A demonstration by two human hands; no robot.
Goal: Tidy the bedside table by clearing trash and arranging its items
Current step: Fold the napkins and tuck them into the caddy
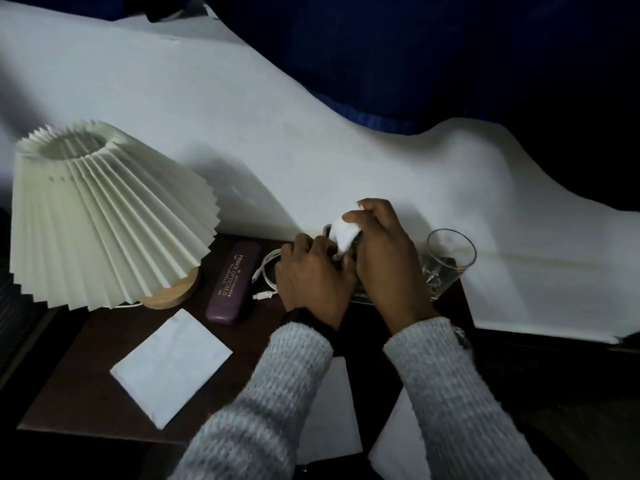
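Grey knitted sleeves [284,393] are seen closest to the lens, and two white sheets [332,410] are partly covered by them at the near edge of the dark bedside table [86,375]. At far left, a lamp [104,216] with a pleated cream shade is tilted on its round wooden base [173,292]. A folded white napkin [171,367] is laid flat in front of the lamp, apart from it. Just right of the base, a purple glasses case [233,282] with gold lettering is laid lengthwise. A coiled white cable [266,275] is found just beside the case, its far side hidden by the left hand [313,275]. That hand's fingers are curled at the lower end of a crumpled tissue [344,233], but whether anything is gripped by them cannot be told. The tissue is held above the table's back edge, between both hands. It is clasped from the right by the right hand [384,251], thumb and fingers bent around it. A dark object is partly hidden under the hands and cannot be identified. An empty drinking glass [448,261] is stood just right of the right hand. A white cloth [242,133] is spread behind everything.
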